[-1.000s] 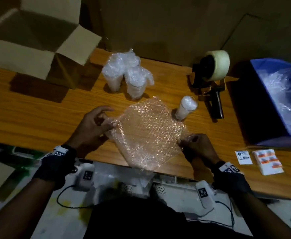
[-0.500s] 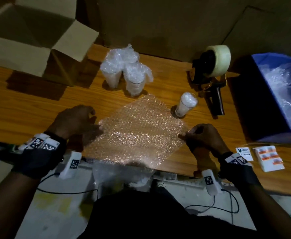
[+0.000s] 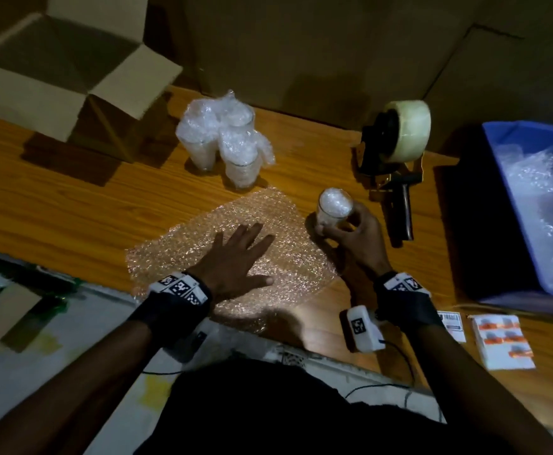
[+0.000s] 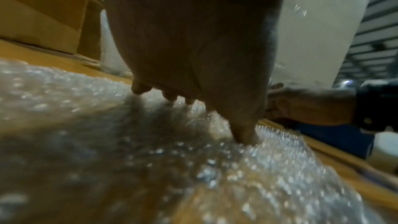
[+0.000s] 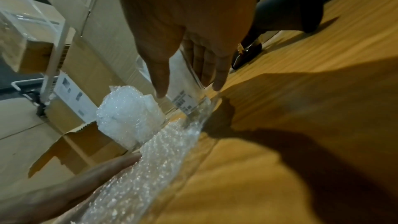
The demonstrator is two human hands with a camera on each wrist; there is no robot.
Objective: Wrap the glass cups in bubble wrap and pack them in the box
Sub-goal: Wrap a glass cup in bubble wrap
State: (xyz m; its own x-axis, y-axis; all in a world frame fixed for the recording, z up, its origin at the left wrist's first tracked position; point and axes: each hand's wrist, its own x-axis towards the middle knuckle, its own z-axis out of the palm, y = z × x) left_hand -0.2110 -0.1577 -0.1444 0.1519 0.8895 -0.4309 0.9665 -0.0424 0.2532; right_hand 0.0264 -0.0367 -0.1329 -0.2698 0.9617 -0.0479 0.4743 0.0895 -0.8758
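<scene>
A sheet of bubble wrap (image 3: 288, 234) lies flat on the wooden table (image 3: 71, 205) near its front edge. My left hand (image 3: 239, 261) rests flat on the sheet with straight, spread fingers (image 4: 140, 89). At the sheet's right corner my right hand (image 3: 350, 231) grips a glass cup (image 3: 334, 206) stuffed with bubble wrap; the cup (image 5: 189, 91) sits between thumb and fingers. Three more cups stuffed with wrap (image 3: 225, 142) stand together behind the sheet. The open cardboard box (image 3: 68, 80) stands at the back left.
A tape dispenser (image 3: 396, 149) stands right of the held cup. A blue bin (image 3: 537, 205) with more bubble wrap is at the far right. Label stickers (image 3: 501, 343) lie at the front right. Large cartons (image 3: 301, 44) line the back.
Both hands let go of the sheet's corners. My left hand moved right and flattened onto the sheet. My right hand reached forward and took hold of the single cup.
</scene>
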